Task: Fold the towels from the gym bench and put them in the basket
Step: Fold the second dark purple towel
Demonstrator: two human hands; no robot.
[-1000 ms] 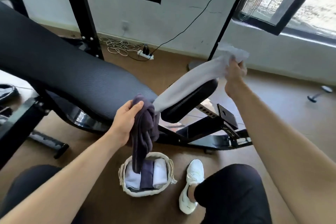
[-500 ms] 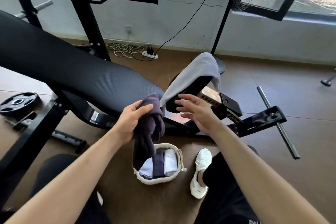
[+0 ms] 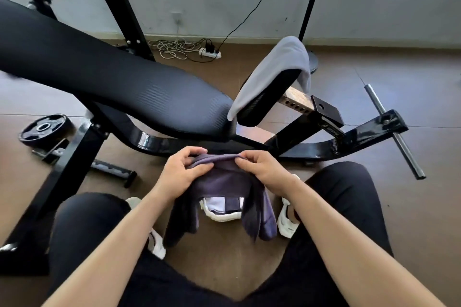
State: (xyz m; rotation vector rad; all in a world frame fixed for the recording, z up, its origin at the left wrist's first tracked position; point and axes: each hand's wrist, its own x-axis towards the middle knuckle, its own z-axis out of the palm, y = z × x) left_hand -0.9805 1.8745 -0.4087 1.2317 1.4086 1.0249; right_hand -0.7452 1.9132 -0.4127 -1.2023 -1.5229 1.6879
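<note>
Left hand (image 3: 182,174) and right hand (image 3: 265,173) pinch the top edge of a dark purple-grey cloth towel (image 3: 224,183).
Each holds it between thumb and curled fingers, close together, so 2 ends hang over the white woven rope basket (image 3: 222,218) on the floor, which holds folded towels. A pale grey towel (image 3: 274,72) lies draped on the black padded gym bench (image 3: 124,82). Best next: slide the pinches out to the corners, level the ends, then fold squarely.

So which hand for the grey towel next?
Right hand, probably: the grey towel drapes the seat pad on its side; the left hand must cross. Both pinch the dark towel.
</note>
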